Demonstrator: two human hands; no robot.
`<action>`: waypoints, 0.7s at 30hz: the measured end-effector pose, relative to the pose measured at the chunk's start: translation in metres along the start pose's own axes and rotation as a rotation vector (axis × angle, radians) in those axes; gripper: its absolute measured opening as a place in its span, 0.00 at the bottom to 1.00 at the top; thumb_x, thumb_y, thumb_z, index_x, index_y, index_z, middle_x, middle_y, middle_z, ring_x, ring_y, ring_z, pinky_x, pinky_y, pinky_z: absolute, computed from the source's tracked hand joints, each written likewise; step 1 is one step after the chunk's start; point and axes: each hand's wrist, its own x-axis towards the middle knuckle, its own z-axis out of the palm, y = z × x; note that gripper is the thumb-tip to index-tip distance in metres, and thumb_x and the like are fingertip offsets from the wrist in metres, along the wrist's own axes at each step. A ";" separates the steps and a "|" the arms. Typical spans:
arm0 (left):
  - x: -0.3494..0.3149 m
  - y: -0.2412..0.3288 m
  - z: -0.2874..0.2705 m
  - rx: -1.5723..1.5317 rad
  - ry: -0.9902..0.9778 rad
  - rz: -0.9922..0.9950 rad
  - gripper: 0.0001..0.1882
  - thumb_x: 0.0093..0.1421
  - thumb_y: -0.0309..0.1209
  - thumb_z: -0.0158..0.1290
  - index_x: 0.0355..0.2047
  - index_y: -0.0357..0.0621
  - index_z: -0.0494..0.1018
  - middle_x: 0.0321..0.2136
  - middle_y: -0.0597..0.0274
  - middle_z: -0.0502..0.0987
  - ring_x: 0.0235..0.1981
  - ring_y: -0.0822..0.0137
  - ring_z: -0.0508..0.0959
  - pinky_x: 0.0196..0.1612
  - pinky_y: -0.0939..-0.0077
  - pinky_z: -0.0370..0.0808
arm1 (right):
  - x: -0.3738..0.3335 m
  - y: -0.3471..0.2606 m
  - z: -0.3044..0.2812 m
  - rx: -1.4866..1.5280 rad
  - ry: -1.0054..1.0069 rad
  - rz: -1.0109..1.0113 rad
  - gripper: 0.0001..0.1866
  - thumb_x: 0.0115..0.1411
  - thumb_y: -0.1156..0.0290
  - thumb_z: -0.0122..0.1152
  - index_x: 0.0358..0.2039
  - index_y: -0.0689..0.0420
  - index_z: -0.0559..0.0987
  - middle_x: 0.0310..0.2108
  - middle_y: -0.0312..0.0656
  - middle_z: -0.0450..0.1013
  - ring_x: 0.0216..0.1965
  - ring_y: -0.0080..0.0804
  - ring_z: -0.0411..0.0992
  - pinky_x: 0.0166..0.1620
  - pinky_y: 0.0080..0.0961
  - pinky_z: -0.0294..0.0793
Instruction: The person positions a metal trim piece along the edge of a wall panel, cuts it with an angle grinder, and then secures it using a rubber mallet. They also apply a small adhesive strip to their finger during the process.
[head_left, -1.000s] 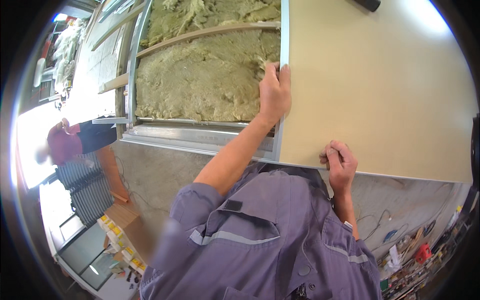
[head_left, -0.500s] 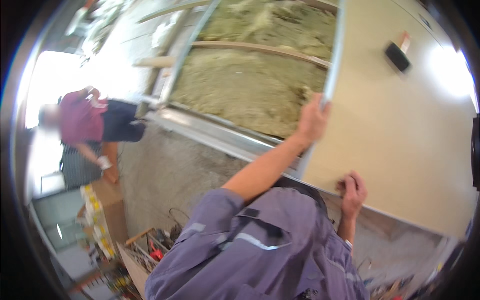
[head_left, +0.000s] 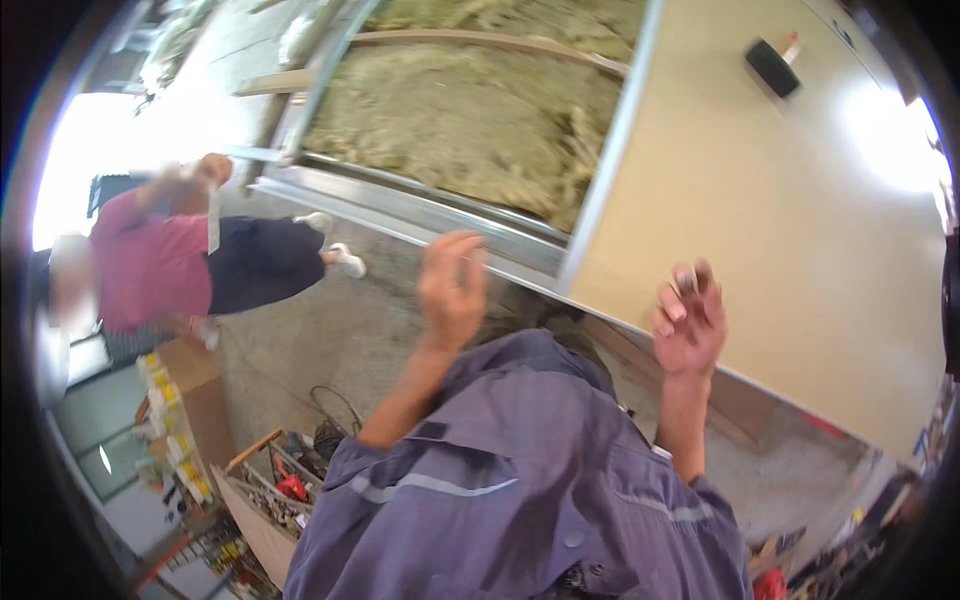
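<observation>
My left hand [head_left: 452, 292] is in the air near the metal edge rail [head_left: 400, 210] of a large panel frame, its fingers loosely stretched and a little blurred, with nothing seen in them. My right hand [head_left: 692, 325] is over the near edge of a flat beige board [head_left: 760, 250], palm partly up. Its thumb and fingers are curled together around something small and dark that I cannot make out. Yellowish mineral wool [head_left: 450, 130] fills the frame left of the board, and a light metal strip [head_left: 612, 150] runs between wool and board.
A black-headed brush [head_left: 773, 68] lies on the board's far part. At left, a co-worker [head_left: 150, 260] in a maroon shirt stands by the frame's end. A wooden tool box [head_left: 255, 520] and cardboard boxes [head_left: 195, 400] stand at lower left. A wooden crossbar [head_left: 490, 42] spans the wool.
My left hand has let go of the metal strip at the board's edge and drawn back to the left. My right hand has risen and turned palm up. The co-worker's arm has risen toward the frame.
</observation>
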 end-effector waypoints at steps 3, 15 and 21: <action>-0.026 -0.003 -0.023 -0.006 0.027 -0.027 0.07 0.65 0.25 0.55 0.43 0.39 0.78 0.45 0.52 0.79 0.47 0.52 0.78 0.52 0.62 0.75 | 0.009 -0.009 0.055 0.377 -0.262 0.111 0.24 0.76 0.60 0.42 0.66 0.60 0.66 0.62 0.47 0.65 0.30 0.33 0.76 0.25 0.29 0.76; -0.069 -0.055 -0.036 -0.678 -0.178 -0.590 0.16 0.74 0.37 0.49 0.50 0.37 0.76 0.40 0.63 0.80 0.40 0.73 0.79 0.42 0.77 0.77 | -0.013 0.025 0.148 0.579 -0.577 0.186 0.25 0.75 0.62 0.40 0.66 0.64 0.63 0.64 0.44 0.66 0.22 0.32 0.77 0.19 0.28 0.78; -0.092 -0.092 -0.059 -0.739 -0.083 -0.680 0.15 0.73 0.37 0.50 0.45 0.38 0.77 0.34 0.65 0.80 0.34 0.76 0.77 0.38 0.78 0.75 | -0.037 0.074 0.161 0.536 -0.471 0.119 0.28 0.75 0.61 0.39 0.69 0.64 0.60 0.65 0.45 0.65 0.22 0.31 0.77 0.18 0.27 0.76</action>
